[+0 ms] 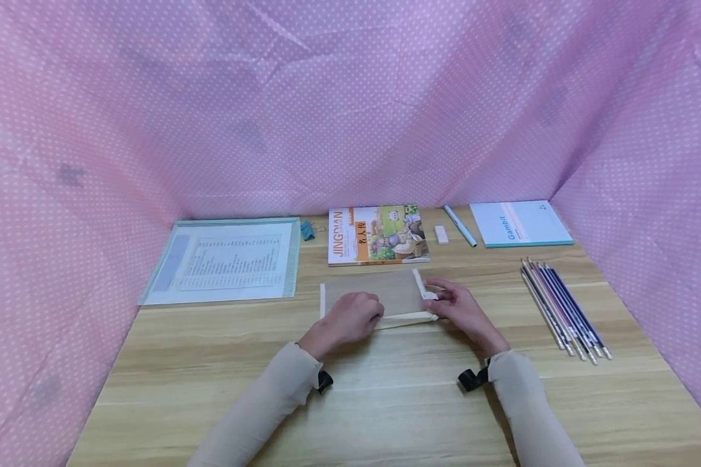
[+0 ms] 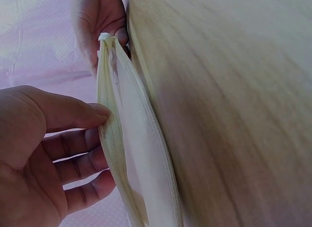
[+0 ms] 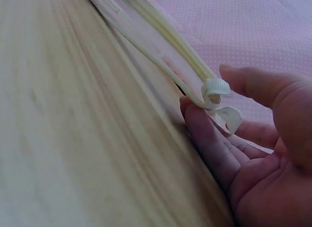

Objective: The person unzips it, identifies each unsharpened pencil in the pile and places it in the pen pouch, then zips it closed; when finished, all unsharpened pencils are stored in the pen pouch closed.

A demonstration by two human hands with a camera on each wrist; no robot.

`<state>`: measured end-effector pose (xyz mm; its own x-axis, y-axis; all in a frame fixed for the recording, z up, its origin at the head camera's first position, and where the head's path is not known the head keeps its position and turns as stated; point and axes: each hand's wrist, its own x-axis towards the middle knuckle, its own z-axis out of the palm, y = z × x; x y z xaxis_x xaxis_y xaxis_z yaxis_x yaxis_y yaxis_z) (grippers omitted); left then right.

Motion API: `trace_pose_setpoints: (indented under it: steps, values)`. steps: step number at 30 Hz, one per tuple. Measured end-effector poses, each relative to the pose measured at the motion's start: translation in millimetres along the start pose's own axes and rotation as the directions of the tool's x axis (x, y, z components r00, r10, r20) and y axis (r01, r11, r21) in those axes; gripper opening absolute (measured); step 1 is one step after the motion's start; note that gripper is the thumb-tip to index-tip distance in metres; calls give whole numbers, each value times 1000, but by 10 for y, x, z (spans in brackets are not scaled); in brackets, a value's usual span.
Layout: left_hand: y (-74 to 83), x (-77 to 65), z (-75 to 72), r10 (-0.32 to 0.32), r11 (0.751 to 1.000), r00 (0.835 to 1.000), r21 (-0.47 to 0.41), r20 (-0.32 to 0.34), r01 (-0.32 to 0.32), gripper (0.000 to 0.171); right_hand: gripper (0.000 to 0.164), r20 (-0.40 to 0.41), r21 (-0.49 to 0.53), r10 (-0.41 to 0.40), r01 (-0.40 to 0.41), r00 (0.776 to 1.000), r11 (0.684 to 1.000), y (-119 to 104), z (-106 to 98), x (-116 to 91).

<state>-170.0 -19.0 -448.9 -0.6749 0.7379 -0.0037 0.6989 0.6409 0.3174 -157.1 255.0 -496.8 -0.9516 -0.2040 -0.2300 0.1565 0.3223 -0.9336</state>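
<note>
A see-through mesh zipper pouch [image 1: 385, 285] with cream edges lies at the middle of the table, its zipper side facing the person. In the left wrist view its mouth gapes between two zipper edges. My left hand [image 1: 353, 316] pinches one edge of the mouth, thumb [image 2: 97, 114] on the near face and fingers behind. The right hand [image 1: 458, 308] holds the pouch's right corner, fingertips [image 3: 200, 122] under it and thumb beside the white zipper end [image 3: 216, 88]. A small white tab [image 3: 230, 118] sticks out there.
Behind the pouch lies a colourful book [image 1: 380, 237], with an eraser [image 1: 441, 235], a light-blue pen [image 1: 460, 226] and a blue notebook [image 1: 522, 224] to its right. Several pencils [image 1: 563, 311] lie at right. A document folder [image 1: 224, 263] and teal binder clip [image 1: 307, 230] are at left. Pink curtains [image 1: 327, 117] surround the table.
</note>
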Motion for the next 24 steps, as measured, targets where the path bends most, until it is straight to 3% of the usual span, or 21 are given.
trace_pose_setpoints:
  steps: [12,24]
  values:
    - [16,-12,-19,-52,998,998,-23,23,53,15,64,-83,-36,-30,28,996,999,-95,-50,-46]
    - [18,-32,-42,-168,978,984,-112,63,174,15,57,-110,-241,-67,38,992,970,-164,-17,-92]
